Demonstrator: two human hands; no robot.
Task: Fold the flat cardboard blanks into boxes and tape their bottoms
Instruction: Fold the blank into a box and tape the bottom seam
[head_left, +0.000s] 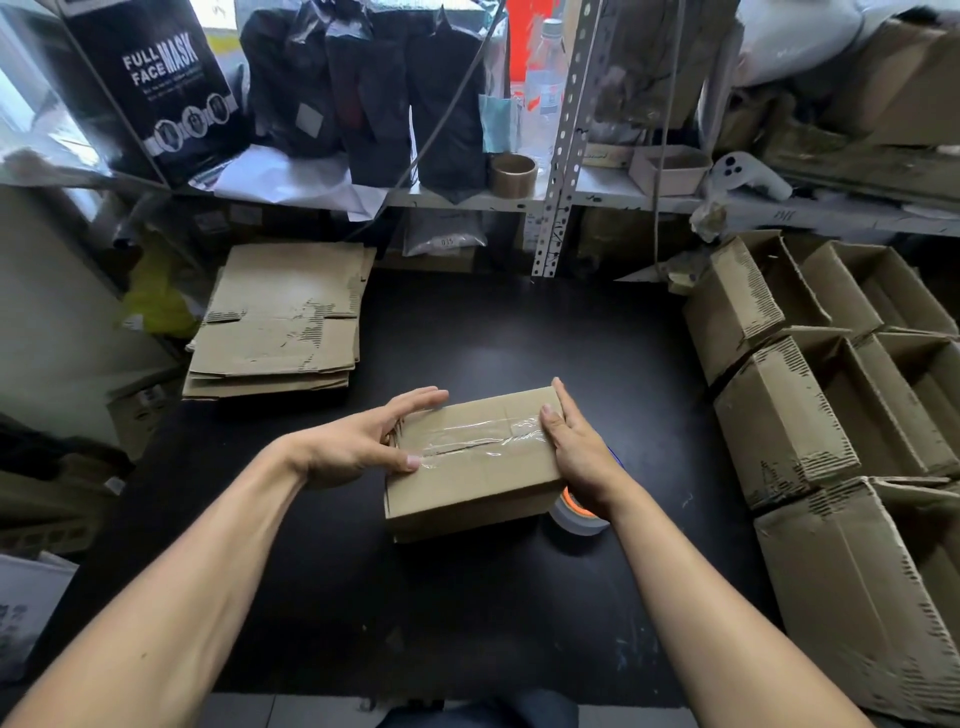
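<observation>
A folded cardboard box (467, 483) stands on the black table (519, 332) in front of me, its flaps closed on top. A strip of clear tape (478, 441) runs across the seam. My left hand (358, 441) grips the box's left end, thumb on the tape. My right hand (571, 447) holds the right end, thumb pressed on the tape there. A roll of clear tape with an orange core (576, 514) lies on the table just behind my right wrist, partly hidden. A stack of flat cardboard blanks (280, 317) lies at the far left of the table.
Several finished open boxes (831, 395) are piled along the right side. A metal shelf (566, 197) runs across the back with black bags, a brown tape roll (513, 174) and a white controller (748, 174). Cartons sit low on the left.
</observation>
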